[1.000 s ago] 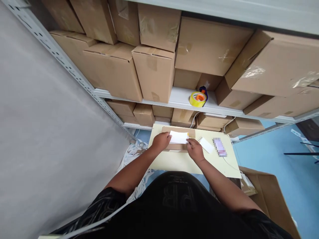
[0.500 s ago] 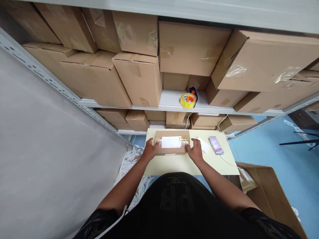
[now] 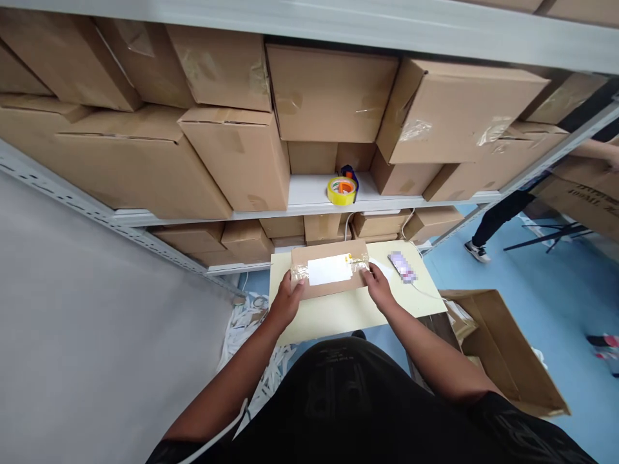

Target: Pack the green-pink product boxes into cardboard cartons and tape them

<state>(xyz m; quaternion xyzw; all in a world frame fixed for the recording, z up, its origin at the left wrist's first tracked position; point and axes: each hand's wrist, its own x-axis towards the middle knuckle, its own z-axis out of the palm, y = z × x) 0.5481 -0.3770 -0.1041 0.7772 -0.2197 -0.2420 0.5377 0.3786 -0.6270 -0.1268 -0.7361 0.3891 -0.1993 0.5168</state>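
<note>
Plain grey wall [image 3: 97, 335] takes up the left side. Pale metal shelf rack [image 3: 309, 29] spans the back, slotted upright [image 3: 62, 200] near the wall. Brown cardboard boxes [image 3: 333, 93] packed tight on the middle level, stacked in places; smaller boxes [image 3: 249, 240] on the level below. White cable [image 3: 348, 225] hangs by the lower level. Small table [image 3: 324, 322], pale yellow top, in front of the rack. Floor [image 3: 445, 258] light blue. Heap of white strips [image 3: 235, 341] between wall and table. Big open carton [image 3: 527, 380] right of table. Thin black legs [image 3: 546, 236] far right, furniture type unclear. Light even, glare on box tape [image 3: 416, 131].
</note>
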